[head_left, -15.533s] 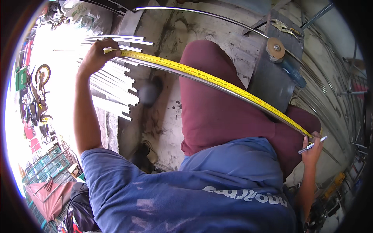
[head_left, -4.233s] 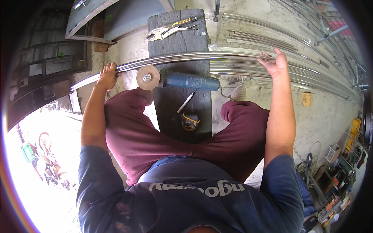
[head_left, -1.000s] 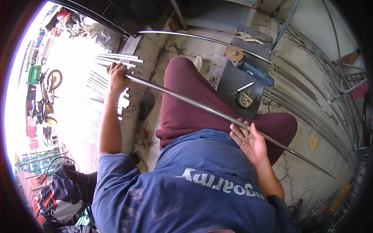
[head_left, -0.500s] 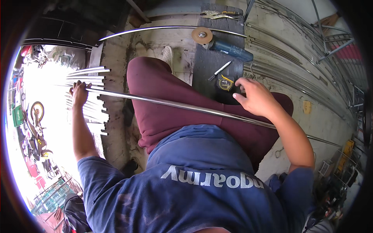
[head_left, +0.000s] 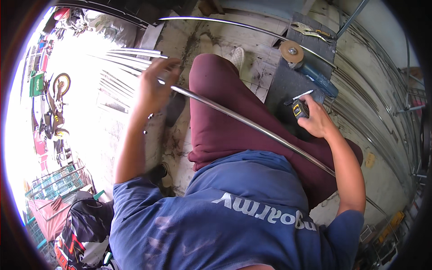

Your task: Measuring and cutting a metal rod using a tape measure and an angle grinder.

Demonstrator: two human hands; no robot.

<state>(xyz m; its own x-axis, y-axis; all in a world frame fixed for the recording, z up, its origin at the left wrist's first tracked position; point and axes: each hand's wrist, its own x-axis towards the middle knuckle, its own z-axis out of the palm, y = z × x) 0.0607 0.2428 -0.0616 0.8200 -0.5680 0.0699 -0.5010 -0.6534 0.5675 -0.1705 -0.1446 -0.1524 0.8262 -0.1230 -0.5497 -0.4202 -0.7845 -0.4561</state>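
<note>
A long shiny metal tube (head_left: 252, 127) lies slantwise across my lap, its right part passing under my right forearm. My left hand (head_left: 153, 87) is at the tube's left end, smeared by motion, so its grip does not show clearly. On the dark board to the right, my right hand (head_left: 317, 119) has its thumb and fingers around a black and yellow tape measure (head_left: 299, 109). The index fingertip reaches a white marker pen (head_left: 302, 95) lying just beyond. Farther up the board (head_left: 281, 85) lies a blue angle grinder (head_left: 315, 77) with a brown disc.
Locking pliers (head_left: 310, 30) rest at the board's far end. Another tube (head_left: 234, 23) crosses the board behind the grinder disc. Several cut tubes (head_left: 135, 53) lie at the left in bright light, and long thin rods (head_left: 360, 85) lie along the right wall.
My right hand has come down onto the tape measure and closed around it. My left hand has moved inward along the tube's left end. The whole view has turned and shifted.
</note>
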